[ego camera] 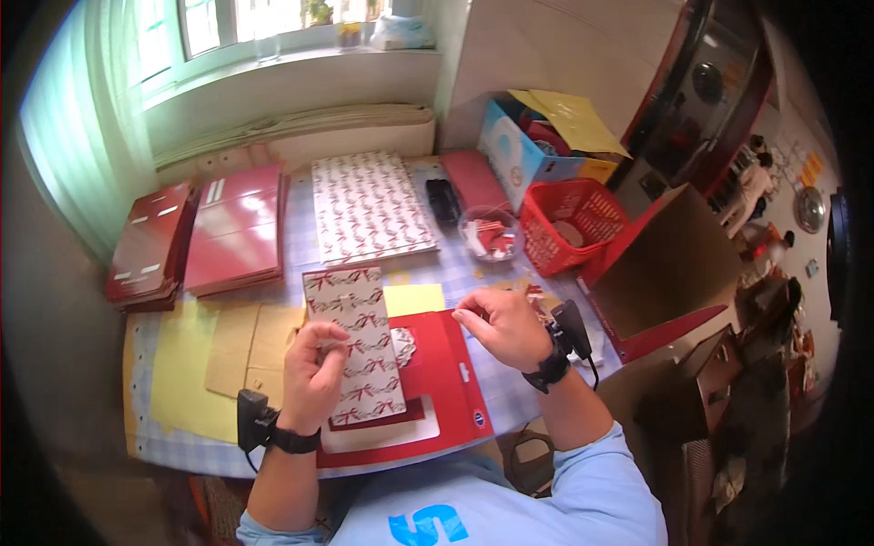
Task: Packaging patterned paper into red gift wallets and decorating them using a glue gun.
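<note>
A folded card panel with a white ribbon-and-bow print lies at a slant over a red printed cardboard sheet at the table's front. The red sheet has a whitish rounded window near its lower edge. My left hand is at the panel's left edge, fingers curled; whether they grip the panel is unclear. Above the red sheet's upper right corner, my right hand has thumb and forefinger brought together. Anything between those fingertips is too small to make out. Both wrists wear black straps with small devices.
Behind stand stacks of dark red card and patterned sheets. A clear bowl of scraps, a red plastic basket and a blue box are at the right. An open carton leans at the table's right edge.
</note>
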